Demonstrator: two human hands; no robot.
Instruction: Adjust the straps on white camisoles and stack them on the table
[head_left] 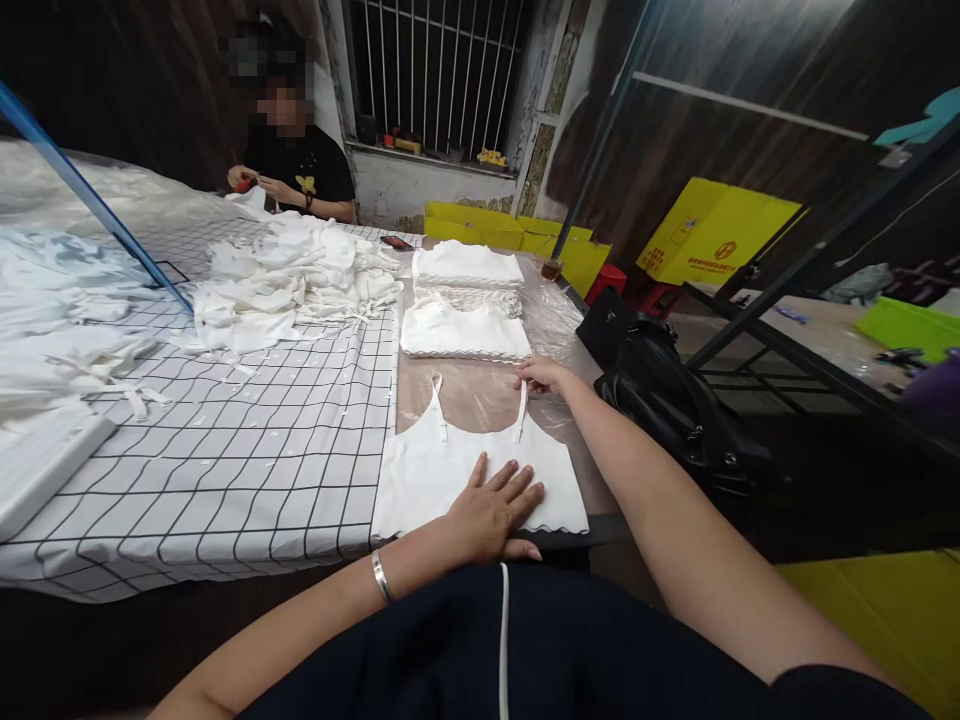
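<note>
A white camisole (427,470) lies spread flat at the table's near edge, its two thin straps pointing away from me. My left hand (491,508) rests on its lower right half, palm down with the fingers spread. At the top of the right strap (523,405), my right hand (541,374) is closed, pinching the strap end. The left strap (436,393) stands in a loop on the brown surface. Just beyond are stacks of folded white camisoles (465,333), the nearest almost touching my right fingertips.
Loose white garments (300,275) are heaped on the checked cloth (300,450) to the left. Across the table, a person (300,165) handles white fabric. A black bag (675,400) sits at the right edge. Yellow boxes (480,225) stand behind; a blue post (97,200) rises at left.
</note>
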